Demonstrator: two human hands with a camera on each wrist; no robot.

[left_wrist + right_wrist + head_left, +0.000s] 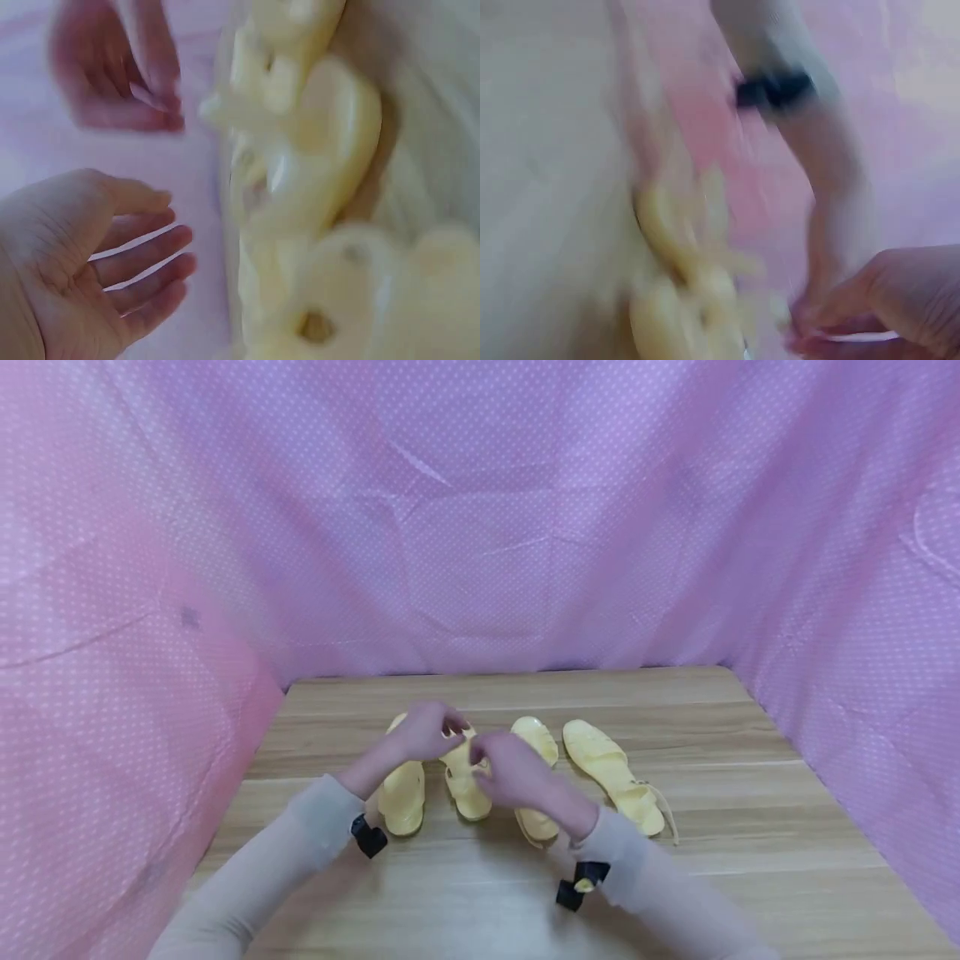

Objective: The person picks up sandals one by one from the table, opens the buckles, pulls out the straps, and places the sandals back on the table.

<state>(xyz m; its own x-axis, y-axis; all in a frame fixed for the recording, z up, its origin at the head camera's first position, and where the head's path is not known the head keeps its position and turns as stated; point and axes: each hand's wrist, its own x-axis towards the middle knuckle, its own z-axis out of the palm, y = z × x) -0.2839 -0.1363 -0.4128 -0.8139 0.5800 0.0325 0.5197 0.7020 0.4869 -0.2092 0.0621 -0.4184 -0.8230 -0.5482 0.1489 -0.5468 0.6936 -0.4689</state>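
Yellow sandal (465, 781) beneath both hovering hands (468, 756)

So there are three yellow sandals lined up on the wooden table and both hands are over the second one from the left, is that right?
Not quite: the head view shows four yellow sandals, not three, in a row on the wooden table. The rest holds: the left hand and right hand are both over the second sandal from the left.
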